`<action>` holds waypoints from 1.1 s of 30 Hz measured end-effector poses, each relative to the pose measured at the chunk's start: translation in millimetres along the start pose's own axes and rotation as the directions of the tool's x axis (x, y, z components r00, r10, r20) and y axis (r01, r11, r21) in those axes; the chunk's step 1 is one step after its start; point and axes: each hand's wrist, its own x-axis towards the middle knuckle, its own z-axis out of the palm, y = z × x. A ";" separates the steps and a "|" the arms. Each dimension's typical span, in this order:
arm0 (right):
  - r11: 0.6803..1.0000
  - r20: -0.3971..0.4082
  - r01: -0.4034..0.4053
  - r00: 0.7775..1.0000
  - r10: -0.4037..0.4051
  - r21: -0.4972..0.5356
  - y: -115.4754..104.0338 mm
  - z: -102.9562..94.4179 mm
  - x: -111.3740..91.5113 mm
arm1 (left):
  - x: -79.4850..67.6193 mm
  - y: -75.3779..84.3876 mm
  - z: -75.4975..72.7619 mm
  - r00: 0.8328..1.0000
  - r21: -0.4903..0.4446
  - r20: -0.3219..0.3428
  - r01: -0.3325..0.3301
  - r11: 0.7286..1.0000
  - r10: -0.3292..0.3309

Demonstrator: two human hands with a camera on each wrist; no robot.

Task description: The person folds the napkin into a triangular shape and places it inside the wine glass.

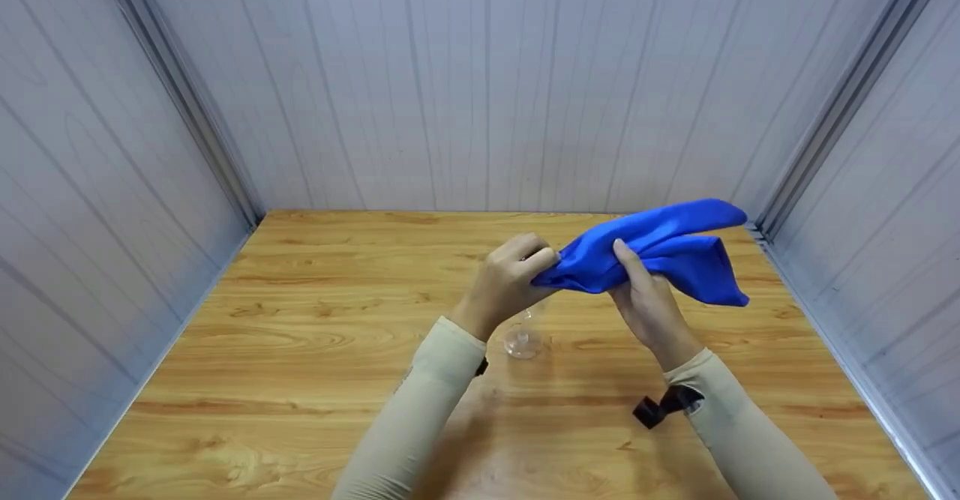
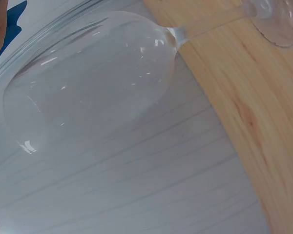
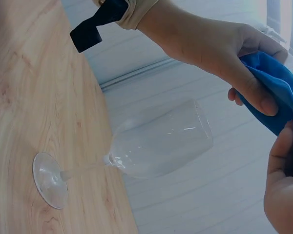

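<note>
A shiny blue cloth (image 1: 675, 234) is stretched between both hands above the table. My left hand (image 1: 511, 279) grips its bunched left end with curled fingers. With the thumb on top, my right hand (image 1: 649, 309) pinches the cloth near its middle, and loose folds hang out to the right. Below and behind the hands stands a clear stemmed wine glass (image 3: 158, 141), upright on its round foot (image 1: 523, 341). In the head view the left hand hides most of its bowl. The left wrist view shows the glass bowl (image 2: 95, 80) close up, apart from the hands.
The wooden table (image 1: 300, 320) is enclosed by pale panelled walls (image 1: 480, 88) at the back and both sides. A black strap with a small block (image 1: 649, 412) is worn on the right wrist.
</note>
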 end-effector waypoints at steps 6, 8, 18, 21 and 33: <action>0.991 -0.060 0.049 0.997 -0.057 -0.126 -2.4 0.9 4.6 | -0.1 3.0 -1.0 0.996 -0.053 0.064 0.071 0.996 -0.067; 0.969 -0.063 0.080 0.993 -0.097 -0.235 -4.5 1.0 5.9 | 2.2 4.6 -1.9 0.992 -0.061 0.086 0.103 0.993 -0.097; 0.748 -0.036 0.081 0.990 -0.139 -0.659 -19.4 7.9 8.2 | 18.0 10.3 -9.2 0.957 -0.181 0.124 0.282 0.942 -0.263; 0.736 -0.018 0.104 0.988 -0.156 -0.669 -22.5 9.4 10.6 | 21.5 11.8 -12.8 0.940 -0.249 0.154 0.335 0.909 -0.305; 0.730 0.008 0.188 0.970 -0.243 -0.657 -31.2 30.9 25.5 | 30.9 12.2 -21.8 0.886 -0.426 0.142 0.458 0.780 -0.442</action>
